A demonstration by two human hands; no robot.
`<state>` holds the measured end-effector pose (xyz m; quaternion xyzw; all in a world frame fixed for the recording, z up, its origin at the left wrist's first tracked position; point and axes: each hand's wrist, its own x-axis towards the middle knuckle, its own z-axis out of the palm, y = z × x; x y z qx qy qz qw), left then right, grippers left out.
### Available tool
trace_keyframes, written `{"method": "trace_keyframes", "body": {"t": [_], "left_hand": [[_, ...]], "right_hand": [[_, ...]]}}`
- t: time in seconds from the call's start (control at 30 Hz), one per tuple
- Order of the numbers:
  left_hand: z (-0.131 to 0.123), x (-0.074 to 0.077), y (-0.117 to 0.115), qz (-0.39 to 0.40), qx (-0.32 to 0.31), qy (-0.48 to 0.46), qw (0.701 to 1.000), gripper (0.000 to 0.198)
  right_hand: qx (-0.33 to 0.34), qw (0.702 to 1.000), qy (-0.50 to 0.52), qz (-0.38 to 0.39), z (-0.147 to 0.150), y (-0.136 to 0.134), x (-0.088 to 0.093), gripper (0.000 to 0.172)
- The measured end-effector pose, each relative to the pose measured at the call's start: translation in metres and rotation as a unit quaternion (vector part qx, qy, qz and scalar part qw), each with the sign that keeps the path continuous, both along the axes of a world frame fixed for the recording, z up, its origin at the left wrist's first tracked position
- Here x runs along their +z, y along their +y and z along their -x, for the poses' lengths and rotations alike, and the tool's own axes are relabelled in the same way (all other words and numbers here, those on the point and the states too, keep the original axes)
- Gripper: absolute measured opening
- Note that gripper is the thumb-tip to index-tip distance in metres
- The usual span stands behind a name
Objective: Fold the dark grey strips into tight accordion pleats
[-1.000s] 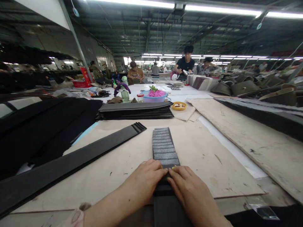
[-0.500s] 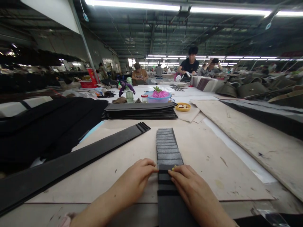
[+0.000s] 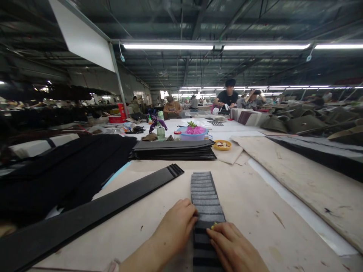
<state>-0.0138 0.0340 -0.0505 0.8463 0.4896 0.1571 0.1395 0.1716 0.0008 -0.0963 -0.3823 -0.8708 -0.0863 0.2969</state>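
A fanned row of overlapping dark grey strips [image 3: 204, 200] lies lengthwise on the tan work board [image 3: 255, 211] in front of me. My left hand [image 3: 177, 224] rests at the strips' left edge, its fingers curled against them. From the right, my right hand [image 3: 231, 245] lies over the near strips, fingertips pressed on the top one. Both hands touch the strips at the near end of the row.
Long black strips [image 3: 93, 211] lie diagonally at left beside black fabric [image 3: 59, 166]. A flat dark stack [image 3: 173, 150] sits behind, with a purple bowl [image 3: 194, 133] and yellow dish [image 3: 222, 145]. Boards and dark material run along the right. Other people work at the far end.
The camera has tilted up, so the hands sit lower in view. My hands have slid back along the strips, and the fanned row now shows more exposed steps.
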Motion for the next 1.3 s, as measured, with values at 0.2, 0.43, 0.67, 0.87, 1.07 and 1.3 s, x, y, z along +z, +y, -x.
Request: {"method": "trace_keyframes", "body": {"t": [0.2,0.43,0.67,0.87,1.07,1.3], "left_hand": [[-0.008,0.008,0.016,0.107,0.002,-0.067,0.992,0.011],[-0.031,0.020,0.035,0.231,-0.040,-0.079,0.969,0.027],[-0.058,0.017,0.043,0.229,-0.141,-0.034,0.963,0.049],[-0.055,0.015,0.037,0.134,-0.123,0.030,0.983,0.032],[-0.054,0.014,0.024,0.051,-0.140,0.057,0.987,0.023],[-0.053,0.003,0.020,-0.012,-0.180,0.085,0.980,0.020]], "right_hand": [[-0.016,0.999,0.034,-0.012,0.000,-0.006,0.001,0.027],[-0.050,0.995,0.079,0.023,0.007,-0.015,0.015,0.031],[-0.069,0.993,0.090,0.033,0.009,-0.019,0.018,0.029],[-0.075,0.990,0.107,0.049,0.009,-0.020,0.016,0.027],[-0.077,0.989,0.115,0.048,0.008,-0.022,0.011,0.024],[-0.077,0.989,0.117,0.044,0.007,-0.023,0.014,0.024]]}}
